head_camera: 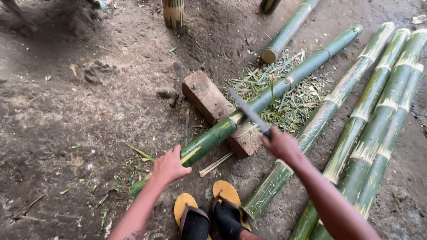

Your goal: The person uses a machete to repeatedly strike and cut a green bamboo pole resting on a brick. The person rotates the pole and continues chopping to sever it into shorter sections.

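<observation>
Hands grip bamboo pole [249, 109] and machete [247, 112] over wooden block [209, 100]

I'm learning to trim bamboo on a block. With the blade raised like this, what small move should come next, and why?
Probably bring the knife down onto the green bamboo pole near the pale node on the wooden block. The right hand holds the blade just above that spot, the left hand steadies the pole's near end, and shavings already lie beyond the block.

bamboo pole [267, 95] across wooden block [209, 100], shavings [289, 104] behind, poles [378, 111] right
</observation>
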A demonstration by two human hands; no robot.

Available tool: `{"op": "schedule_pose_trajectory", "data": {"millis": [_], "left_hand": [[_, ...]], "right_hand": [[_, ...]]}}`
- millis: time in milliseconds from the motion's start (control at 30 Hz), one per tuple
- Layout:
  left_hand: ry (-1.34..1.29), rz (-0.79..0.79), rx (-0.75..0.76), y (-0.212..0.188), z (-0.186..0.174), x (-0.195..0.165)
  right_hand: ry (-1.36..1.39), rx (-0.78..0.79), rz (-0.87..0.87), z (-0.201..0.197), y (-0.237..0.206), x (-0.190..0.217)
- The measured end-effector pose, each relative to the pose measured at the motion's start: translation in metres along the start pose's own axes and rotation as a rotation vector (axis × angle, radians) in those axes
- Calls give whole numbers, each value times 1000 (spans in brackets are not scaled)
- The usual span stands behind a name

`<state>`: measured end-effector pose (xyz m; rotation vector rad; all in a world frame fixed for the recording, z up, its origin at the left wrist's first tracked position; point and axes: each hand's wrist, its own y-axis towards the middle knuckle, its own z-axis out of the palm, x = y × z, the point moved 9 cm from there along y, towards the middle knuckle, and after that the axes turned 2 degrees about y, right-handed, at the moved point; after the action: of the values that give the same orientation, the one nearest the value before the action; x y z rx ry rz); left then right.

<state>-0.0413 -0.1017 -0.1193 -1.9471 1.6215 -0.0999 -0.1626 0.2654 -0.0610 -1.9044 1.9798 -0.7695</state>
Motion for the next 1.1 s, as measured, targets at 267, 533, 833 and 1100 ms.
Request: {"op": "schedule_pose_trajectory", "data": {"millis": [267, 533, 833, 1100], "left_hand": [[-45, -69, 248, 9, 13, 15], [-128, -59, 247, 9, 2, 16], [-200, -6, 195, 19, 7, 21], [-244, -8, 290, 32, 12, 29]], "right_hand": [[-20, 39, -322, 72, -51, 52], [188, 27, 56, 20, -33, 3], [46, 52, -1, 30, -19, 17], [-138, 172, -298, 81, -51, 62]]}}
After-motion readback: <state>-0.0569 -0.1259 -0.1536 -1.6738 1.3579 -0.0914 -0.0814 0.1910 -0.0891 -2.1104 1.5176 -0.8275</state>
